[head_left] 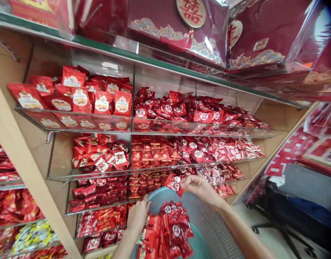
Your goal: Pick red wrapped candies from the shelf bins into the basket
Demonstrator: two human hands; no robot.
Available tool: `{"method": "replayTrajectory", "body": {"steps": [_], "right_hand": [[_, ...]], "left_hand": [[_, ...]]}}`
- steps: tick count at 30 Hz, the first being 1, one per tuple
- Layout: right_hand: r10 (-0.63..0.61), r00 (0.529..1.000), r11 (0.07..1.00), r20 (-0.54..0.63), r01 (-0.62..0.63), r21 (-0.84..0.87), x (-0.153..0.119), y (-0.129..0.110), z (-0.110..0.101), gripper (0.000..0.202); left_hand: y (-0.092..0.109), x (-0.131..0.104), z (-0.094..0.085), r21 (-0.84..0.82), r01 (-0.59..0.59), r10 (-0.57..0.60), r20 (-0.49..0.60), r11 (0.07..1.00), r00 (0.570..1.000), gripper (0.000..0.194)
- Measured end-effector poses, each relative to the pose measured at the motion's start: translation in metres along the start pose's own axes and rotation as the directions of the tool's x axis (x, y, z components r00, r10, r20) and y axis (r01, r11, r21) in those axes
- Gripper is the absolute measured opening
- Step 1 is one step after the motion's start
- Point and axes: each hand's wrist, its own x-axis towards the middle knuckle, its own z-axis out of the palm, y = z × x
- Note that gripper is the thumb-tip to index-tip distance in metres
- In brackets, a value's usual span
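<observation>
Between the thumb and fingers of my right hand (pixel 199 187) is a small red candy packet (pixel 174 183) with a white round label. The hand holds it over the far rim of a blue-grey plastic basket (pixel 216 230). My left hand (pixel 138 214) is closed round the basket's left rim. Inside the basket lies a pile of red packets (pixel 177 230), some with the same white round label and others longer and plain red. The lower part of the basket runs out of view.
Ahead stands a wooden shelf unit with glass dividers (pixel 154 132), filled with red snack packets (pixel 100 102) and candies (pixel 154 153). Wrapped maroon gift boxes (pixel 178 32) sit on the glass top. Yellow sweets (pixel 35 235) are at lower left. A wheeled office chair (pixel 297 212) stands at right.
</observation>
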Motion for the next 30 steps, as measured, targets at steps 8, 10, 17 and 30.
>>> {"method": "replayTrajectory", "body": {"steps": [8, 10, 17, 30], "right_hand": [[0.155, 0.988, 0.988, -0.017, -0.155, 0.002, 0.007, 0.073, 0.003, 0.038], [0.205, 0.978, 0.979, -0.023, -0.205, 0.008, 0.006, 0.086, 0.006, 0.035], [0.311, 0.948, 0.95, -0.06, -0.312, 0.003, -0.005, 0.101, 0.01, 0.03], [0.31, 0.951, 0.941, -0.01, -0.306, 0.143, 0.001, 0.119, 0.03, 0.026]], "left_hand": [[0.004, -0.002, -0.006, 0.003, 0.01, -0.01, 0.027, 1.0, 1.0, 0.045], [0.004, -0.002, -0.006, -0.002, 0.005, -0.005, 0.025, 1.0, 1.0, 0.045], [0.004, -0.001, -0.005, 0.019, 0.002, -0.002, 0.012, 1.0, 1.0, 0.045], [0.005, -0.004, -0.006, 0.037, -0.042, 0.041, 0.023, 0.998, 0.999, 0.045]]}}
